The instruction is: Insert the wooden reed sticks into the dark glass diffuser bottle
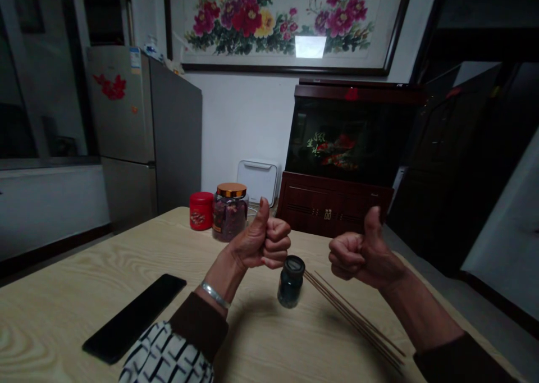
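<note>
My left hand (261, 242) and my right hand (362, 252) are raised above the light wooden table (92, 259) as fists with thumbs up, holding nothing. Between them stands a small dark glass bottle with a black cap (291, 282), touched by neither hand. Several thin wooden sticks (353, 319) lie on the table below my right hand. A black smartphone (133, 318) lies face down or dark to the left of my left forearm. A silver bangle (215, 294) circles my left wrist.
A glass jar with a gold lid (229, 211) and a red tin (201, 210) stand at the table's far edge. Beyond the table are a white box (258, 181), a fish tank on a wooden cabinet (349, 141), and a refrigerator (143, 130).
</note>
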The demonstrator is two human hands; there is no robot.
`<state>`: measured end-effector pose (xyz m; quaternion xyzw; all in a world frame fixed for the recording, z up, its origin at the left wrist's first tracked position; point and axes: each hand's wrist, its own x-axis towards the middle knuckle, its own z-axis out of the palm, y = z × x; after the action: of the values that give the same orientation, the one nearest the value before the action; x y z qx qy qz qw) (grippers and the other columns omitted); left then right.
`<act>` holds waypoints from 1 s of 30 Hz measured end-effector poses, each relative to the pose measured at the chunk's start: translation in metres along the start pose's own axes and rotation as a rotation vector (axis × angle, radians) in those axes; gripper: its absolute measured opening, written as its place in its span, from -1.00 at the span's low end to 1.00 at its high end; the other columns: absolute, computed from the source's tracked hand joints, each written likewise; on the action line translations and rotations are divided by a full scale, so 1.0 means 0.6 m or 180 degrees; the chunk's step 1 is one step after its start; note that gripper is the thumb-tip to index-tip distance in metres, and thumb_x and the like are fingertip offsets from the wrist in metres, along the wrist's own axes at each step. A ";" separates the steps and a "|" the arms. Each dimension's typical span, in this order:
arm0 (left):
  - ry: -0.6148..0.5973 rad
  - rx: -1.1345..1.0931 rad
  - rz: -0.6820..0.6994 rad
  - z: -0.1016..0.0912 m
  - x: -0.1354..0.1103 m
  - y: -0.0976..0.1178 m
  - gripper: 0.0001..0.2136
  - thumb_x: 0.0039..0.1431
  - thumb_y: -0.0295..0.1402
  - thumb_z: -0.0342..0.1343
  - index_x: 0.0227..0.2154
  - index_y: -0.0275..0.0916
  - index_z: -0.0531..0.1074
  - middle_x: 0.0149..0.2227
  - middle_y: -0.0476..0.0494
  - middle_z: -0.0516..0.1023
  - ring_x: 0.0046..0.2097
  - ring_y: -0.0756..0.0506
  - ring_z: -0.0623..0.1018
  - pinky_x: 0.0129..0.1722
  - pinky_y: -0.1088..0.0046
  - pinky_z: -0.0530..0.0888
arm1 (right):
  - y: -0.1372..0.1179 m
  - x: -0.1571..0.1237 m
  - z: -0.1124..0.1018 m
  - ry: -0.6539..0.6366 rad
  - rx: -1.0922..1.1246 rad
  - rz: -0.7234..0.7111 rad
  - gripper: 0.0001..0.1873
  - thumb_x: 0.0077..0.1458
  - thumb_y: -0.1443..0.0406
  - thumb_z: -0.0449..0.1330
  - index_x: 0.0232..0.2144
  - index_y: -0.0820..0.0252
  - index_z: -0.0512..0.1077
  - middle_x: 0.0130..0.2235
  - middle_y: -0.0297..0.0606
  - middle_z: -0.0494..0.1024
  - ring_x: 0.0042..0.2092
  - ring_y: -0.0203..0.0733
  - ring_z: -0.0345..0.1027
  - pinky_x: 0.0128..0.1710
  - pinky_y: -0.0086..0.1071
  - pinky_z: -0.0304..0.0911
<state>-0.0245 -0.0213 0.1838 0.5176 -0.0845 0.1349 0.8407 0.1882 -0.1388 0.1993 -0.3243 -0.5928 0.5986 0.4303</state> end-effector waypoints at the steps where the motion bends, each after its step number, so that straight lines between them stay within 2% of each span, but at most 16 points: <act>1: -0.0039 -0.0057 -0.0036 -0.007 -0.002 -0.010 -0.34 -0.02 0.34 -0.07 -0.69 -0.21 -0.01 -0.71 0.19 -0.13 -0.69 0.16 -0.10 -0.74 0.65 0.03 | 0.014 -0.001 -0.003 -0.0020 0.0081 0.0015 -0.13 -0.17 -0.44 -0.51 -0.78 0.11 0.07 -0.73 -0.49 -0.04 -0.68 -0.43 -0.24 -0.65 -0.42 -0.28; 6: 0.0053 -0.0148 -0.0127 -0.035 -0.011 -0.045 -0.34 -0.01 0.34 -0.08 -0.69 -0.21 -0.02 -0.72 0.19 -0.13 -0.70 0.16 -0.10 -0.74 0.65 0.04 | 0.064 -0.003 -0.014 0.0003 0.0248 0.0107 -0.14 -0.12 -0.42 -0.50 -0.77 0.12 0.08 -0.72 -0.48 -0.01 -0.68 -0.43 -0.21 -0.65 -0.42 -0.29; 11: 0.0170 -0.0169 -0.0122 -0.049 -0.018 -0.055 -0.35 -0.01 0.34 -0.08 -0.69 -0.20 -0.03 -0.72 0.19 -0.12 -0.69 0.15 -0.10 -0.73 0.64 0.03 | 0.076 0.003 -0.018 0.0055 0.0247 0.0197 -0.15 -0.07 -0.40 -0.48 -0.76 0.13 0.08 -0.72 -0.48 0.02 -0.67 -0.44 -0.21 -0.65 -0.44 -0.30; 13: 0.0221 -0.0167 -0.0040 -0.056 -0.022 -0.064 -0.36 0.02 0.32 -0.09 -0.68 -0.20 -0.03 -0.71 0.19 -0.11 -0.69 0.14 -0.09 -0.72 0.63 0.03 | 0.081 0.009 -0.020 0.0282 0.0021 0.0334 -0.18 0.01 -0.37 -0.39 -0.73 0.15 0.10 -0.70 -0.51 -0.01 -0.65 -0.44 -0.24 -0.64 -0.45 -0.31; 15: 0.0450 -0.0048 0.0153 -0.069 -0.028 -0.081 -0.38 0.06 0.28 -0.06 -0.66 -0.21 0.00 -0.69 0.19 -0.06 -0.67 0.14 -0.05 -0.69 0.61 0.10 | 0.090 0.018 -0.022 0.0793 -0.0599 0.0505 -0.26 0.09 -0.32 -0.23 -0.65 0.16 0.18 -0.66 -0.52 0.01 -0.62 -0.43 -0.22 -0.62 -0.47 -0.29; 16: 0.0696 0.0085 0.0298 -0.078 -0.031 -0.094 -0.40 0.08 0.25 -0.02 -0.64 -0.21 0.04 -0.68 0.18 -0.01 -0.66 0.13 0.00 -0.65 0.59 0.16 | 0.096 0.024 -0.022 0.1105 -0.1113 0.0554 -0.31 0.10 -0.28 -0.14 -0.60 0.17 0.23 -0.63 -0.51 0.07 -0.61 -0.41 -0.15 -0.61 -0.47 -0.25; 18: 0.1504 0.0517 0.0663 -0.099 -0.037 -0.128 -0.48 0.05 0.16 0.12 -0.54 -0.24 0.17 -0.59 0.13 0.19 -0.60 0.12 0.16 -0.52 0.54 0.29 | 0.111 0.037 -0.022 0.1634 -0.2419 0.0570 -0.42 0.10 -0.22 0.01 -0.46 0.17 0.33 -0.54 -0.41 0.27 -0.53 -0.34 0.08 -0.55 -0.45 -0.07; 19: 0.1948 0.0834 0.0792 -0.111 -0.039 -0.148 -0.53 0.01 0.08 0.22 -0.46 -0.25 0.24 -0.47 0.05 0.33 -0.51 0.08 0.30 -0.45 0.53 0.32 | 0.119 0.044 -0.021 0.1780 -0.3085 0.0557 -0.46 0.10 -0.19 0.05 -0.38 0.16 0.37 -0.46 -0.33 0.38 -0.46 -0.27 0.20 -0.49 -0.41 0.02; 21: 0.2471 0.1494 0.0752 -0.134 -0.039 -0.190 -0.52 -0.16 -0.10 0.40 -0.30 -0.27 0.31 -0.24 -0.10 0.42 -0.28 0.00 0.43 -0.30 0.51 0.35 | 0.132 0.059 -0.016 0.1801 -0.4142 0.0600 -0.49 0.09 -0.15 0.10 -0.24 0.14 0.40 -0.27 -0.19 0.49 -0.29 -0.12 0.36 -0.35 -0.33 0.13; 23: 0.2469 0.1854 0.0499 -0.151 -0.033 -0.229 -0.36 -0.28 -0.23 0.47 -0.10 -0.26 0.32 -0.06 -0.21 0.41 -0.09 -0.11 0.44 -0.19 0.43 0.37 | 0.141 0.075 -0.009 0.1599 -0.4736 0.0742 -0.47 0.08 -0.14 0.10 -0.16 0.14 0.40 -0.17 -0.10 0.51 -0.21 -0.02 0.42 -0.28 -0.27 0.17; 25: 0.2203 0.2101 0.0453 -0.161 -0.024 -0.258 -0.25 -0.32 -0.32 0.48 0.01 -0.24 0.30 -0.02 -0.23 0.42 -0.04 -0.15 0.44 -0.13 0.40 0.37 | 0.148 0.091 -0.002 0.1401 -0.5054 0.0888 -0.48 0.07 -0.12 0.11 -0.18 0.16 0.42 -0.19 -0.06 0.54 -0.20 0.03 0.44 -0.28 -0.24 0.18; 27: 0.2091 0.2302 0.0398 -0.166 -0.015 -0.274 -0.29 -0.28 -0.34 0.45 0.02 -0.24 0.32 -0.09 -0.17 0.48 -0.10 -0.15 0.47 -0.18 0.42 0.38 | 0.153 0.103 0.002 0.1335 -0.5254 0.0964 -0.53 0.08 -0.08 0.12 -0.22 0.17 0.43 -0.23 -0.05 0.56 -0.22 0.05 0.45 -0.28 -0.23 0.19; 30: 0.2197 0.2708 0.0319 -0.167 -0.010 -0.280 -0.42 -0.23 -0.33 0.40 -0.06 -0.25 0.39 -0.19 -0.10 0.52 -0.19 -0.13 0.48 -0.27 0.45 0.36 | 0.155 0.110 -0.001 0.1368 -0.5342 0.0939 -0.59 0.10 0.00 0.11 -0.23 0.21 0.45 -0.23 -0.02 0.56 -0.22 0.07 0.45 -0.26 -0.20 0.22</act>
<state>0.0229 -0.0044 -0.0057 0.7329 0.2335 0.3590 0.5286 0.1490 -0.0723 0.1151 -0.7126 -0.6955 -0.0593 0.0704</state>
